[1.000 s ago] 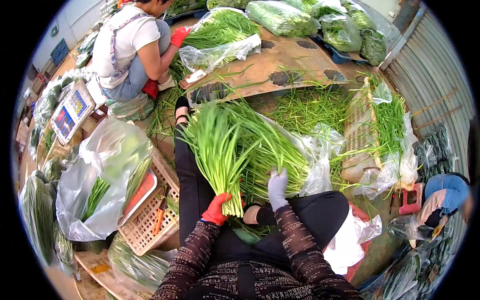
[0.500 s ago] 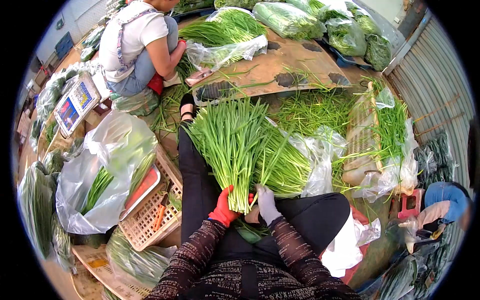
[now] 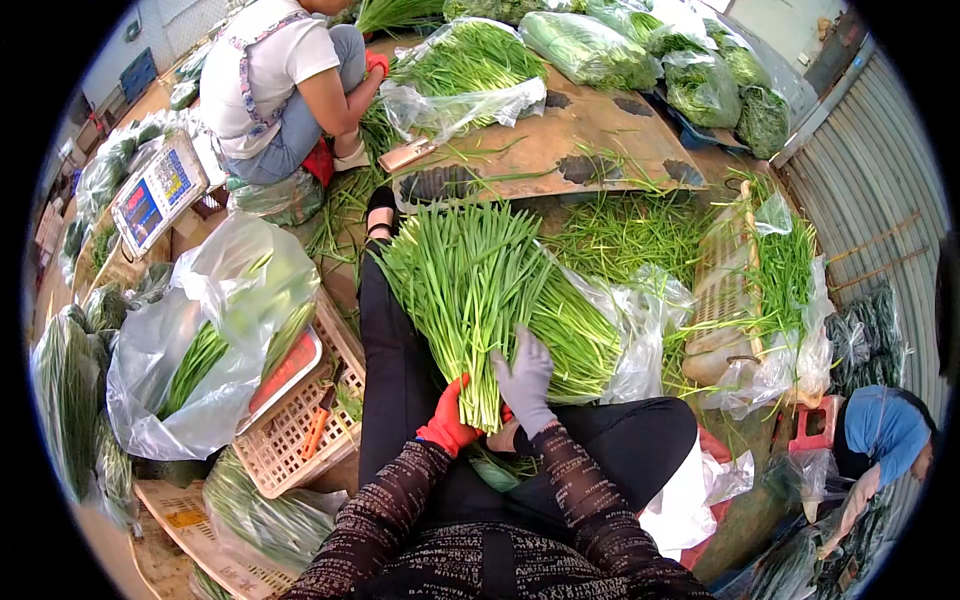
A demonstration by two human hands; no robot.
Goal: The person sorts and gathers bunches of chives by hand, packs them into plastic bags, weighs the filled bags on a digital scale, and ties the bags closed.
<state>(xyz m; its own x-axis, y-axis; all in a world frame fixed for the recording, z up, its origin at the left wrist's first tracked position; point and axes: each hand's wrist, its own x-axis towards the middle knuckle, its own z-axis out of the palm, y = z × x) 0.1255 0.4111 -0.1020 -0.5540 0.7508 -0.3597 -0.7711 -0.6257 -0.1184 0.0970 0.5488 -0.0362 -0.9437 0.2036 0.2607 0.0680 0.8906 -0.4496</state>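
A thick bunch of garlic chives (image 3: 462,280) stands over my lap, leaves fanned out away from me and pale stem ends toward me. My left hand (image 3: 447,420), in a red glove, is closed round the stem ends. The grey-gloved right hand (image 3: 525,380) lies against the right side of the stems, its fingers stretched out and slightly apart. Just beyond that hand, more garlic chives (image 3: 580,345) lie in a pile on a clear plastic sheet (image 3: 640,320).
On the left are an open plastic bag (image 3: 160,350) of greens, a crate (image 3: 290,460) with an orange-handled tool (image 3: 317,432), and a scale (image 3: 158,195). A co-worker (image 3: 270,90) crouches ahead-left; another person (image 3: 885,435) is at right. A basket (image 3: 722,290) stands ahead-right.
My right hand has moved up from the lower stem ends, its fingers now stretched along the bunch's right side. My left hand keeps its hold. The person at right has shifted.
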